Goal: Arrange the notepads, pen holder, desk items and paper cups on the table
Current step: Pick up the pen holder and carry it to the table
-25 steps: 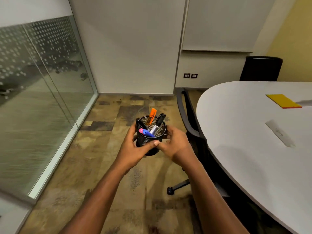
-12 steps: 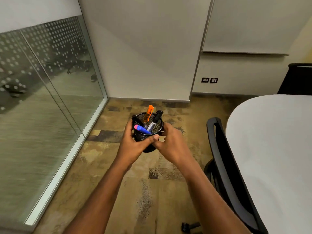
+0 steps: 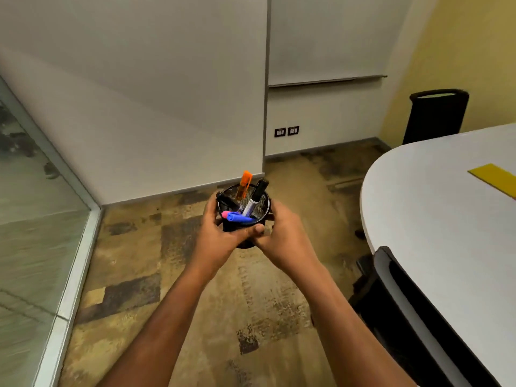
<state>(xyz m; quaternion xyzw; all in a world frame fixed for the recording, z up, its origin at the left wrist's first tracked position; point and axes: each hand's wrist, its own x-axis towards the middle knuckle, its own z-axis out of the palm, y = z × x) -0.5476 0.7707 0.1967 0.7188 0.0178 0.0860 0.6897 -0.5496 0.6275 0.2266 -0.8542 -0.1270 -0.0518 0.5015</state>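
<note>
**Pen holder held over open floor, short of the worktop**

Head-camera view, looking down at two bare forearms reaching forward. A black mesh pen holder (image 3: 264, 205) is cupped between both hands at about chest height. The left grip (image 3: 220, 236) wraps the near and left side, its thumb lying across the front. The right grip (image 3: 282, 236) curls round the right side, so both are closed on the holder. How the fingers lie behind it is hidden.

Inside the holder, an orange marker (image 3: 244, 185) and a black marker (image 3: 258, 191) lean upright and stick out well above the rim. A blue pen (image 3: 237, 217) lies almost flat across the mouth.

The holder hangs over patterned floor (image 3: 195, 275), well apart from the white rounded worktop (image 3: 432, 219) on the right. A yellow notepad (image 3: 494, 177) lies on the worktop near the frame edge. A black chair (image 3: 418, 317) stands tucked against the worktop's near edge.

Likely risks:
- The pens are loose. A tilt or a quick swing to the right could tip the blue pen or the tall markers onto the floor.
- Letting go with one hand early would leave a weaker hold on the holder.
- The chair stands beside the near edge and could catch an arm.
- Set too close to the curved edge, the holder could topple off.
</note>
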